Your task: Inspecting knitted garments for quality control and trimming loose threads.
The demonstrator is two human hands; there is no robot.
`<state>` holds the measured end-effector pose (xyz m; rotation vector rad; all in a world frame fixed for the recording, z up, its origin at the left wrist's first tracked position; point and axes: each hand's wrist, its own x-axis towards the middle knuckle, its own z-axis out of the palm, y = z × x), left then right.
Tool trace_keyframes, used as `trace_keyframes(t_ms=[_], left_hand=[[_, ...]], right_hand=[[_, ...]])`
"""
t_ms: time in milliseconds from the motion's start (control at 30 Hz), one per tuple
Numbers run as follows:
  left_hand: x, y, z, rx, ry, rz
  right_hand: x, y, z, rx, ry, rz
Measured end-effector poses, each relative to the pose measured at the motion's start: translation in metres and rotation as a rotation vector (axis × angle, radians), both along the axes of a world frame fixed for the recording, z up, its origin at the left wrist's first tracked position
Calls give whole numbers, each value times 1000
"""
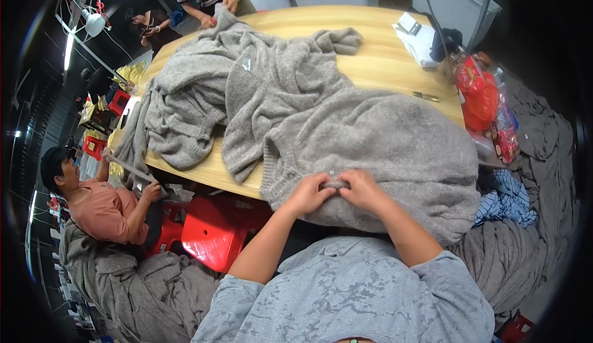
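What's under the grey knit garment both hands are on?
Wooden tabletop shows beyond the grey knit garment, which appears to lie partly on it. Anything else beneath is covered, as is part of the tabletop's near edge.

At the lower centre of the frame, the person's pale grey-blue shirt (pixel 352 293) has darker, broken blotches and loose short sleeves (pixel 457 284); the forearms (pixel 262 247), left hand (pixel 306 194) and right hand (pixel 364 190) are bare.

Fuzzy, matt knit cloth can be seen on the grey sweater (pixel 389 139), pretty rough-looking tbh. The tabletop (pixel 377 65) is finished in smooth wood-look grain; glossy plastic is seen on the red stool (pixel 213 235).
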<state>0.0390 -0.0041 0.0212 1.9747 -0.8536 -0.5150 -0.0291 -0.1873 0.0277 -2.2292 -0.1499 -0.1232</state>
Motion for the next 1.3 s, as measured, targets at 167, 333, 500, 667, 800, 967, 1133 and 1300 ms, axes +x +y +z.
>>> trace_keyframes(t_ms=[167, 333, 500, 667, 800, 967, 1133, 1300], left_hand=[[-8, 3, -6, -5, -40, 85], [-15, 2, -16, -95, -256, 146], [-19, -2, -19, -64, -285, 192], [-20, -14, -15, -224, -486, 232], [-18, -19, -13, -190, -425, 271], [-17, -20, -16, -122, -426, 321], [-10, -19, -17, -36, -463, 217], [-1, -15, -21, 32, -455, 154]], right_hand=[[19, -17, 6, 64, 7, -85], [32, -2, -11, -33, 7, -83], [38, 12, -22, -170, -9, -90], [42, 4, -20, -18, 120, -85], [47, -9, -23, 451, 304, -60], [52, -14, -31, 668, 480, -5], [51, -17, -23, 644, 571, 15], [30, -8, -14, 153, 95, 67]])
